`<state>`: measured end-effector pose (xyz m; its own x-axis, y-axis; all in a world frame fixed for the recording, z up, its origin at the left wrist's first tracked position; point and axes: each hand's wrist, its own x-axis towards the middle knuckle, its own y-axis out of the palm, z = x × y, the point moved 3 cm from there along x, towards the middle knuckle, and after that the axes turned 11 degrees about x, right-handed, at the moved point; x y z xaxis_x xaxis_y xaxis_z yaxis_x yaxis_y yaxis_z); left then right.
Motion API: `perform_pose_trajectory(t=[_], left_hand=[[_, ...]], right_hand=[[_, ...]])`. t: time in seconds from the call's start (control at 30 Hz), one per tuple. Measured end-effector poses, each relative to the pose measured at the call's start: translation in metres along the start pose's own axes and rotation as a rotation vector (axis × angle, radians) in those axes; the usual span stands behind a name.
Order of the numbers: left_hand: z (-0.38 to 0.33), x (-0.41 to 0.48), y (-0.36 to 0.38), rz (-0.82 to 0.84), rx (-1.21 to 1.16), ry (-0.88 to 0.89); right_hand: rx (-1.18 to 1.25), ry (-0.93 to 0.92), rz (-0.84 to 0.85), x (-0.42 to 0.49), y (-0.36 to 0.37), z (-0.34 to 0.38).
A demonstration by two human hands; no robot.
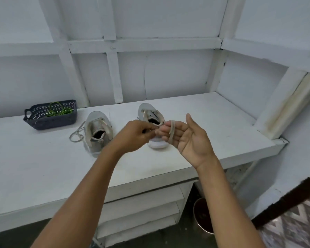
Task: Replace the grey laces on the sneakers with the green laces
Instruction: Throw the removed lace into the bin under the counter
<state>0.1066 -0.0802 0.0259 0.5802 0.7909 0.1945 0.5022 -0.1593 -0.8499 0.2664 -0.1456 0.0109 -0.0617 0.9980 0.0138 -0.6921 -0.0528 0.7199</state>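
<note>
Obs. Both hands are raised over the near part of the surface [43, 167], in front of the right sneaker [151, 115].

Right hand [190, 140]: palm up, fingers loosely extended. The grey lace [172, 131] is looped around the fingers and crosses them as a band. Grip wide, nothing clasped; the hand serves only as a spool.

Left hand [136, 135]: thumb and fingertips pinch what looks like the free run of the lace, just beside the right fingertips. Grip narrow, holding the lace.

Right sneaker: eyelets appear empty and the tongue exposed. The hands partly hide it, so this is not certain.

Left sneaker [97, 129]: has a second lace [77, 135] in it, trailing onto the surface to its left.

Green laces [58, 110]: in the basket [50, 120], far left, well apart from both hands.

Step in hand (judgement): coiling the removed lace to set it aside. The task looks early, with one shoe stripped and no green threaded.

Method notes:
- Keep light tension from the left pinch so the turns lie side by side and do not slide off the fingertips.
- Hold the right fingers together and level.
- Do not wind tight, as the coil must slip off whole.
- Tuck the end under the last turn before release.
- Put the coil down clear of the basket so grey and green do not mix.

Risk: a slack turn drops and the coil unravels.
</note>
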Motion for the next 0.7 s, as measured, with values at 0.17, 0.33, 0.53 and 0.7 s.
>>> perform_pose_trajectory(t=[0.17, 0.33, 0.53, 0.7], left_hand=[[-0.038, -0.013, 0.053, 0.325, 0.128, 0.132], [-0.071, -0.011, 0.027, 0.382, 0.190, 0.258], [-0.053, 0.006, 0.005, 0.005, 0.063, 0.142], [-0.047, -0.005, 0.065, 0.216, 0.167, 0.144]], right_hand=[[-0.019, -0.150, -0.112, -0.010, -0.028, 0.005], [-0.628, -0.075, -0.183, -0.033, -0.033, 0.002], [-0.324, -0.010, -0.102, -0.050, -0.032, 0.006], [0.131, -0.147, -0.090, -0.046, -0.044, 0.014]])
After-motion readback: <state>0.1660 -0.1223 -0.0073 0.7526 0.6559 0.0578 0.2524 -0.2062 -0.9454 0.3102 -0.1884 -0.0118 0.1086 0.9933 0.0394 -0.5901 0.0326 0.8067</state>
